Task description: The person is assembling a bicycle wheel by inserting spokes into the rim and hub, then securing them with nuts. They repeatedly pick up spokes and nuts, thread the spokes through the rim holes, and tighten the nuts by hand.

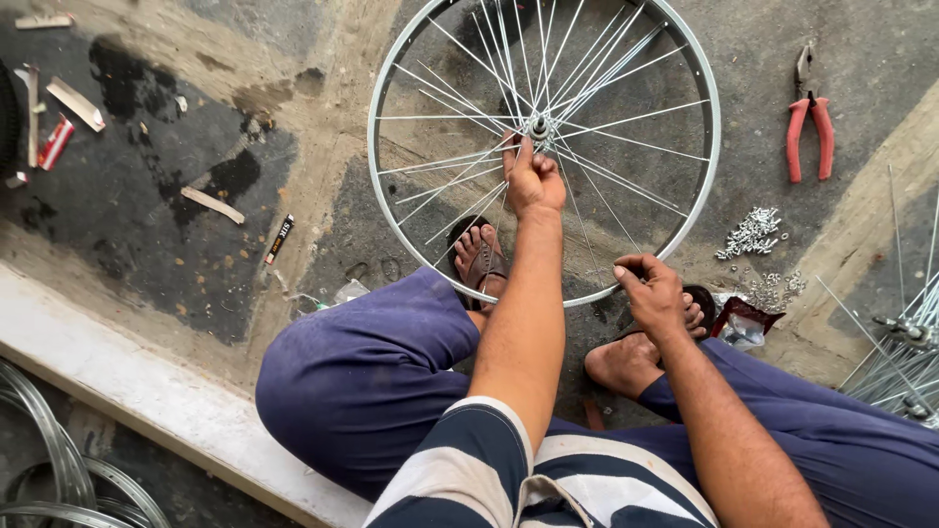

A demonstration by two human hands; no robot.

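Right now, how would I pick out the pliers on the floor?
Start at the big silver bicycle wheel lying on the concrete floor in front of the seated person. Look just past its right rim, near the top right: the pliers lie alone there, above a small heap of silver spoke nipples. Their red handles set them apart from everything else around them.

worn: navy-and-white striped shirt (509,469), short sleeves; dark blue-purple trousers (362,381), creased; brown strap sandals (484,262) on both feet. left hand (533,181) and right hand (653,293) bare, no gloves.
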